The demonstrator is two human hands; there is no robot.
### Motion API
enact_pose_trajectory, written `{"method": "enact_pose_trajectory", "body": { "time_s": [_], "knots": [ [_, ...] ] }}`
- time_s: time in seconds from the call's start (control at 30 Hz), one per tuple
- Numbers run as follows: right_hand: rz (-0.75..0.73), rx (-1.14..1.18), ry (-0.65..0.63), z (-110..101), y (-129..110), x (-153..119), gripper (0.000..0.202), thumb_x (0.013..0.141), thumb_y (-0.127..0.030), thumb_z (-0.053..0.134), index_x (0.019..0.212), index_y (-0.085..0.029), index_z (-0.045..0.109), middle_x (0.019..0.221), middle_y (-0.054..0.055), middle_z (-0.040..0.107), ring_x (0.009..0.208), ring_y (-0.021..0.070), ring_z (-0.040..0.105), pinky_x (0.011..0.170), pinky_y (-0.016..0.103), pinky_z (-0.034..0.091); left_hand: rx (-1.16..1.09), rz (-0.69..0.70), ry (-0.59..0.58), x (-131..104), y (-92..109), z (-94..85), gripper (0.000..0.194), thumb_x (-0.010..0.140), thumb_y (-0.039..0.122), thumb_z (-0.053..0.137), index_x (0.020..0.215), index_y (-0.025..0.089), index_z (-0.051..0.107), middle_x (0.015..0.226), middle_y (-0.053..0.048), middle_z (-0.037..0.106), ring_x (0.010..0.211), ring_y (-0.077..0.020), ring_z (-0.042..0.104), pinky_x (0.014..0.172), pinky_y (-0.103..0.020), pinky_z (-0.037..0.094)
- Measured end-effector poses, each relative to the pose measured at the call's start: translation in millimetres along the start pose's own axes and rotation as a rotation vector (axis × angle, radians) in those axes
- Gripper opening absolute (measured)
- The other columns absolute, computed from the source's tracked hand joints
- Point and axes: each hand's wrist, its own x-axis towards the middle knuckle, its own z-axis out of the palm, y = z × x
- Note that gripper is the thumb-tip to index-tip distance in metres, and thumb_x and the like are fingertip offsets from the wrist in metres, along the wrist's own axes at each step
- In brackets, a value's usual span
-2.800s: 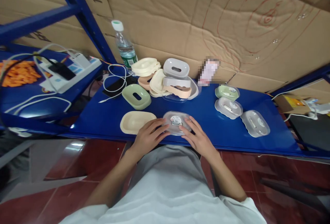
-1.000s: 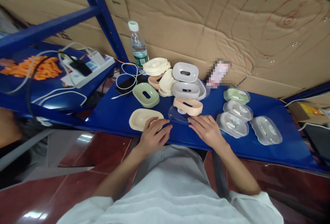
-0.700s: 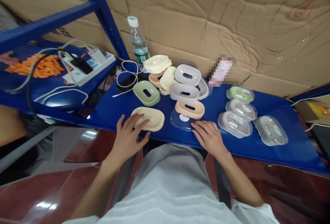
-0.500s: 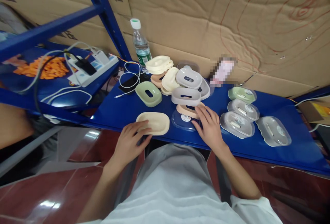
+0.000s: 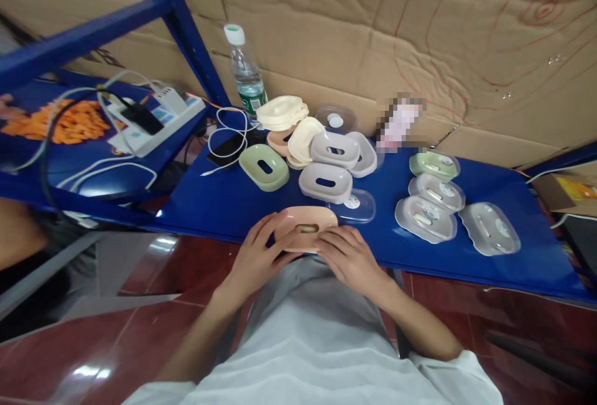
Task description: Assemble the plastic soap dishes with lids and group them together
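A peach soap dish with an oval slot lies at the table's front edge, in front of my body. My left hand grips its left end, fingers curled along the rim. At its right end, my right hand has its fingers bent over the near rim. Something pale shows through the slot; the cream dish is otherwise hidden. Just beyond sit a lilac-grey slotted dish and a clear lid with a round sticker. A green slotted dish is farther left.
Several cream, peach and grey dishes are heaped at the back. A water bottle stands behind them. Lidded soap boxes are grouped at the right. Leftward are a power strip, cables and orange pieces.
My right hand has brought the peach dish from beneath the grey one toward me, over where the cream dish was. Both hands have come together on it. The clear lid has shifted right.
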Motion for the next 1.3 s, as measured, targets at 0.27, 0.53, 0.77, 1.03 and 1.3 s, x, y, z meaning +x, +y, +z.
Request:
{"method": "enact_pose_trajectory", "body": {
  "time_s": [0.27,0.53,0.77,1.03,1.3],
  "knots": [
    [-0.065,-0.080,-0.094,16,6,-10,0.039,0.108,-0.017,0.060,0.147,-0.019,0.065,0.140,0.012,0.074,0.138,0.0262,0.062,0.112,0.043,0.051,-0.089,0.026,-0.081,1,-10,-10.6,0.050,0.101,0.023,0.074,0.148,0.025,0.060,0.159,-0.015,0.060,0.156,-0.0361,0.048,0.121,-0.057,0.054],
    [-0.040,-0.104,-0.039,11,18,-19,0.034,0.107,-0.018,0.064,0.141,-0.019,0.069,0.138,0.011,0.074,0.154,0.0296,0.050,0.128,0.052,0.041,-0.133,0.043,-0.055,12,-5,-4.8,0.031,0.102,0.023,0.071,0.133,0.024,0.069,0.153,-0.015,0.065,0.152,-0.0349,0.056,0.117,-0.051,0.058],
    [-0.067,-0.150,-0.049,15,13,-23,0.041,0.107,-0.015,0.061,0.147,-0.019,0.065,0.138,0.012,0.076,0.141,0.0251,0.063,0.123,0.048,0.050,-0.087,0.052,-0.026,9,-5,-5.5,0.035,0.101,0.026,0.074,0.135,0.027,0.072,0.142,-0.012,0.074,0.146,-0.0334,0.062,0.115,-0.049,0.059],
    [-0.057,-0.113,0.064,22,11,-16,0.032,0.103,-0.018,0.063,0.134,-0.016,0.070,0.126,0.012,0.078,0.133,0.0256,0.068,0.124,0.051,0.050,0.059,0.158,0.088,7,0,-2.1,0.036,0.096,0.022,0.081,0.130,0.019,0.070,0.134,-0.015,0.078,0.137,-0.0371,0.068,0.105,-0.046,0.064],
    [-0.047,-0.125,0.016,19,9,-8,0.026,0.108,-0.026,0.063,0.131,-0.019,0.073,0.127,0.010,0.079,0.132,0.0239,0.069,0.125,0.048,0.051,0.065,0.148,0.080,3,-9,0.2,0.033,0.099,0.024,0.078,0.131,0.024,0.071,0.133,-0.011,0.079,0.135,-0.0351,0.070,0.099,-0.042,0.064]
  ]
}}
